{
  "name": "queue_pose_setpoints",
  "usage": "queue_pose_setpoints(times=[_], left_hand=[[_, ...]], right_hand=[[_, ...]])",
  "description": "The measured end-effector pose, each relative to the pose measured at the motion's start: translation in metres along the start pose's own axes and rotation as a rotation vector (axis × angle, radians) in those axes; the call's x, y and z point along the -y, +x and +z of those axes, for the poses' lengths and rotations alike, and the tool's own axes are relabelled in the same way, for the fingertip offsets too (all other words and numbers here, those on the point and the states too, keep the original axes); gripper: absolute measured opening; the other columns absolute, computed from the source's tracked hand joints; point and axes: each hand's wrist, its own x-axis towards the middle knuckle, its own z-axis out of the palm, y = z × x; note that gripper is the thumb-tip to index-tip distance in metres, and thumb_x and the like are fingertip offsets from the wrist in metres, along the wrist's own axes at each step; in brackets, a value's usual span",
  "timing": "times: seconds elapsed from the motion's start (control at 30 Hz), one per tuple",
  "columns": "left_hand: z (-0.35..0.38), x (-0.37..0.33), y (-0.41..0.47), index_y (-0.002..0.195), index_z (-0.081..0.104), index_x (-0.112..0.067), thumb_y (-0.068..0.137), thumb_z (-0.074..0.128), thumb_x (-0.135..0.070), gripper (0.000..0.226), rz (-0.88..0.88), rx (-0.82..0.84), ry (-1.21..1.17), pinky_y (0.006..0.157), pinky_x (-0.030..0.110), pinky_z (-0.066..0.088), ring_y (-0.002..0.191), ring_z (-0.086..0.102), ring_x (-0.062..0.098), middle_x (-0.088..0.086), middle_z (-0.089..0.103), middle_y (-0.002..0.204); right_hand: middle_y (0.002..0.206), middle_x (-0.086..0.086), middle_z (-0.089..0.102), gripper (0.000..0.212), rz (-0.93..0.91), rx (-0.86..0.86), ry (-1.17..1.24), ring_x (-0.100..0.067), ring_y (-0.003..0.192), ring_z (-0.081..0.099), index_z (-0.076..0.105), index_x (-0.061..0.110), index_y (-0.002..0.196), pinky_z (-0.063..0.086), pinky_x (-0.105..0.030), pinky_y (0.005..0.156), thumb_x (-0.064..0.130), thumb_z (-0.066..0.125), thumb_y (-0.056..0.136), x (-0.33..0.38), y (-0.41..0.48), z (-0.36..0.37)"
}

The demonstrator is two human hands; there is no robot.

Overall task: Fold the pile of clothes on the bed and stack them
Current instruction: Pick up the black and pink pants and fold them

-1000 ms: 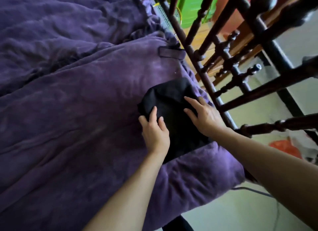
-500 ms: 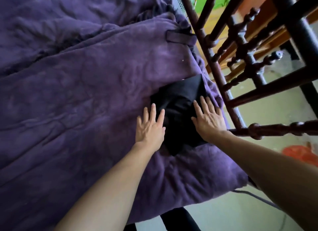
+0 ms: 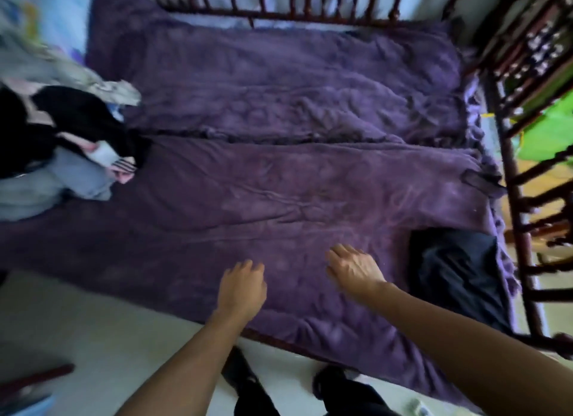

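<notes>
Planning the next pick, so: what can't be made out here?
Pile, head view: cut by the left edge, blurred; garment count unclear.
Black garment, head view: too dark to show its folds.
Left hand and right hand, head view: blur hides whether they touch the blanket.

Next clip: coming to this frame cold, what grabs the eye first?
A purple quilt fills the middle of the view. A jumbled pile of clothes sits at its left edge; one folded black garment lies at the right, beside the wooden rail. The left hand and right hand hover empty over the near edge.
</notes>
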Motion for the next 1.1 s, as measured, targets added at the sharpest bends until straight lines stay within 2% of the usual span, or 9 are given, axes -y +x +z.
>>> queue_pose_setpoints(times=[0.07,0.2,0.27,0.3,0.4,0.67,0.8,0.93,1.1], left_hand=[[0.001,0.055,-0.026,0.110,0.055,-0.021,0.094,0.040,-0.030,0.024,-0.083,0.003,-0.021,0.083,0.035,0.043,0.105,0.055,0.022,0.001,0.058,0.112],[0.004,0.159,-0.072,0.113,0.055,-0.021,0.094,0.039,-0.030,0.026,-0.198,-0.027,-0.106,0.083,0.032,0.045,0.106,0.056,0.020,0.000,0.057,0.117],[0.002,0.210,-0.092,0.113,0.055,-0.022,0.094,0.039,-0.029,0.026,-0.239,-0.042,-0.117,0.082,0.031,0.045,0.105,0.057,0.019,-0.001,0.058,0.115],[-0.001,0.235,-0.101,0.113,0.055,-0.022,0.094,0.039,-0.029,0.026,-0.256,-0.047,-0.120,0.081,0.031,0.044,0.104,0.058,0.019,0.000,0.058,0.114],[-0.012,0.304,-0.121,0.112,0.054,-0.022,0.093,0.038,-0.030,0.027,-0.294,-0.072,-0.139,0.084,0.032,0.045,0.107,0.057,0.020,0.000,0.058,0.114],[-0.047,0.436,-0.122,0.101,0.059,-0.020,0.091,0.042,-0.028,0.021,-0.390,-0.150,-0.195,0.083,0.034,0.044,0.100,0.059,0.023,0.002,0.062,0.104],[-0.063,0.488,-0.098,0.100,0.055,-0.016,0.093,0.040,-0.023,0.017,-0.380,-0.171,-0.218,0.079,0.034,0.042,0.097,0.060,0.026,0.000,0.044,0.089],[-0.081,0.542,-0.053,0.107,0.054,-0.016,0.098,0.039,-0.026,0.020,-0.371,-0.184,-0.210,0.077,0.031,0.040,0.099,0.057,0.022,0.003,0.053,0.107],[-0.093,0.615,0.021,0.111,0.055,-0.017,0.097,0.040,-0.028,0.023,-0.374,-0.117,-0.225,0.083,0.033,0.046,0.102,0.056,0.020,0.002,0.054,0.111]], right_hand=[[0.072,-0.009,0.063,0.021,-0.086,-0.024,-0.027,-0.029,0.064,0.066,0.065,0.009,0.074,0.048,-0.032,0.046,0.017,0.083,0.067,0.051,0.020,-0.008],[0.067,-0.006,0.064,0.029,-0.188,-0.081,-0.043,-0.026,0.056,0.065,0.068,0.010,0.071,0.047,-0.027,0.040,0.015,0.090,0.053,0.150,0.062,-0.014],[0.083,-0.008,0.068,0.026,-0.211,-0.039,-0.027,-0.027,0.071,0.068,0.071,0.011,0.090,0.054,-0.033,0.049,0.020,0.083,0.068,0.195,0.085,-0.010],[0.099,-0.008,0.068,0.027,-0.214,-0.013,-0.008,-0.028,0.087,0.068,0.068,0.013,0.106,0.056,-0.036,0.062,0.025,0.071,0.082,0.219,0.097,-0.007],[0.130,0.002,0.055,0.040,-0.239,0.035,-0.061,-0.021,0.118,0.055,0.050,0.025,0.135,0.047,-0.034,0.088,0.039,0.041,0.098,0.278,0.131,0.001],[0.132,0.005,0.052,0.040,-0.278,0.060,-0.071,-0.019,0.117,0.054,0.047,0.028,0.136,0.046,-0.034,0.087,0.039,0.040,0.098,0.386,0.219,-0.002],[0.131,0.003,0.054,0.039,-0.270,0.071,-0.056,-0.021,0.116,0.056,0.049,0.026,0.133,0.046,-0.035,0.088,0.038,0.043,0.097,0.408,0.277,0.004],[0.132,0.003,0.055,0.041,-0.196,0.072,0.011,-0.021,0.115,0.057,0.049,0.026,0.134,0.046,-0.033,0.089,0.039,0.046,0.095,0.429,0.355,0.011],[0.125,-0.003,0.057,0.036,-0.129,0.086,0.087,-0.028,0.109,0.059,0.052,0.021,0.127,0.048,-0.038,0.083,0.032,0.049,0.093,0.470,0.474,0.017]])
